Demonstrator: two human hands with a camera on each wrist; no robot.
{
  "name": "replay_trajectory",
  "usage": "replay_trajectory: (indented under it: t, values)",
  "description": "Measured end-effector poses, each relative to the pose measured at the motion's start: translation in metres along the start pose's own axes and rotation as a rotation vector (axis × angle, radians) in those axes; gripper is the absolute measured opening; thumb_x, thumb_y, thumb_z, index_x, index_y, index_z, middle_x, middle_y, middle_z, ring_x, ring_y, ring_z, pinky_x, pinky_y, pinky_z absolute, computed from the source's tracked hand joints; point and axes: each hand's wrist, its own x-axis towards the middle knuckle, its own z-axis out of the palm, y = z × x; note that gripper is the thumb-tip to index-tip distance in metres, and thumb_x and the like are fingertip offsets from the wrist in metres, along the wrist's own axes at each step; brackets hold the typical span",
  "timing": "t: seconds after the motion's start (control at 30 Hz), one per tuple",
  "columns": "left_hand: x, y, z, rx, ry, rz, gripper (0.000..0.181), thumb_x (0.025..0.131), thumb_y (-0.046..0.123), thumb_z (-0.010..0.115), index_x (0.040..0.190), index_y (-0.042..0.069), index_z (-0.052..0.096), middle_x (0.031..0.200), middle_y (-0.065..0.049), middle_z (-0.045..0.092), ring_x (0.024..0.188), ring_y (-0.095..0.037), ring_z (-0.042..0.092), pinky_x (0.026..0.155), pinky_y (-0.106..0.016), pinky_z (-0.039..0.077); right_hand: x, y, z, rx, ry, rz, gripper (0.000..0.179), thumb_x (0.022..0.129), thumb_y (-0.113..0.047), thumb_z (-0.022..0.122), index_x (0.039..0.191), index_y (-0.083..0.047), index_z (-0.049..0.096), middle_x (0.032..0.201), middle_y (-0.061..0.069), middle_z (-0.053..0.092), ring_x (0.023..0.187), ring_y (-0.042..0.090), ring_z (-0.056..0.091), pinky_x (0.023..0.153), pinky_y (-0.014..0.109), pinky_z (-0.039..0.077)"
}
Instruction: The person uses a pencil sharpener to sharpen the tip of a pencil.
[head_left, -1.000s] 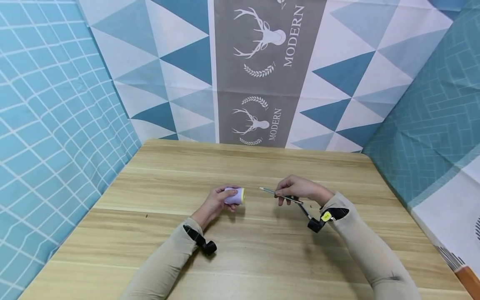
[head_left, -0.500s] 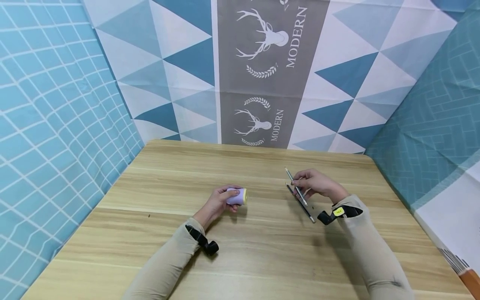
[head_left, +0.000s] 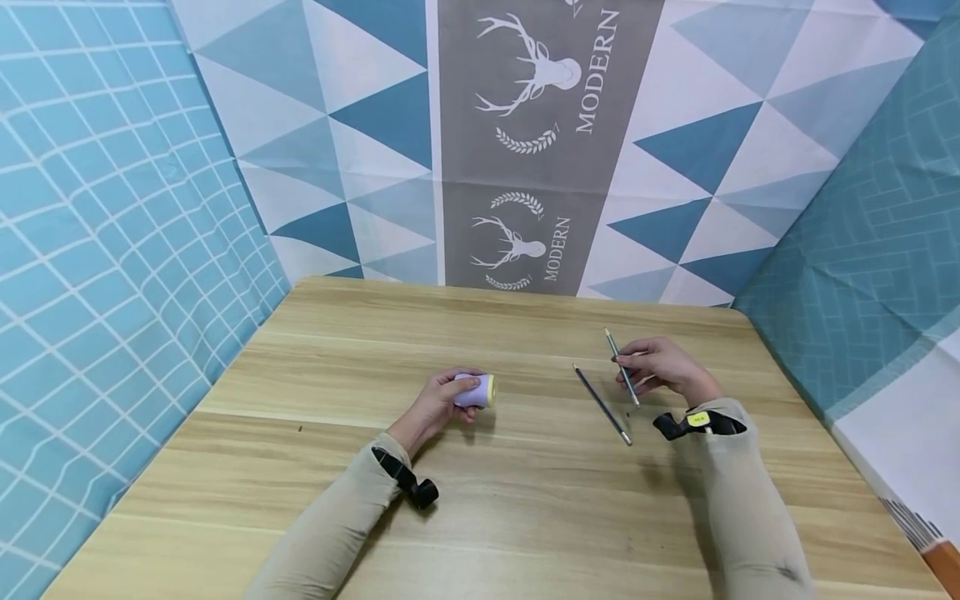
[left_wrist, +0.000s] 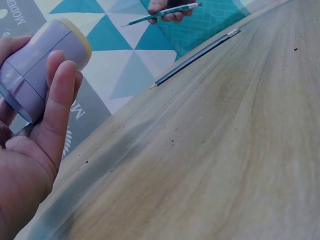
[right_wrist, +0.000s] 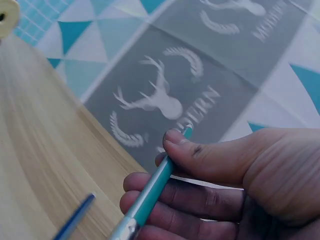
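1. The light is bright, even and diffuse, with no single source in view.
2. Shadows are soft and faint: a pale one lies on the table (head_left: 525,467) under each forearm and beside the left hand (head_left: 435,404).
3. The head view is sharp at the centre, while its edges bow the backdrop's grid lines.
4. The left wrist view has a cool cast, and the near tabletop is soft.
5. In the right wrist view the backdrop and table are blurred, while the right hand (right_wrist: 225,185) is sharper.
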Motion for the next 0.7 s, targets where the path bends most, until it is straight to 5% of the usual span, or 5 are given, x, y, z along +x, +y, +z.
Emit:
replay_trajectory:
  t: [0.23,0.7]
  values:
    - [0.000,-0.001,-0.001,0.002,0.003,0.008,0.021,0.091,0.004,0.057,0.103,0.010,0.073,0.081,-0.016,0.060,0.049,-0.013,0.061,0.046,-0.023,0.056,0.000,0.025,-0.013,0.158,0.059,0.062,0.038,0.102,-0.015,0.058,0.124,0.016,0.055,0.086,0.011,0.074,0.075,0.019,0.073,0.061,0.029,0.062]
    - [-0.001,0.001,-0.001,0.016,0.000,0.002,0.023,0.092,0.005,0.057,0.095,0.020,0.074,0.084,-0.016,0.060,0.049,-0.014,0.061,0.046,-0.022,0.056,-0.003,0.064,-0.014,0.262,0.160,0.128,0.026,0.100,-0.015,0.062,0.112,0.006,0.069,0.082,0.005,0.073,0.070,0.013,0.070,0.065,0.029,0.063]
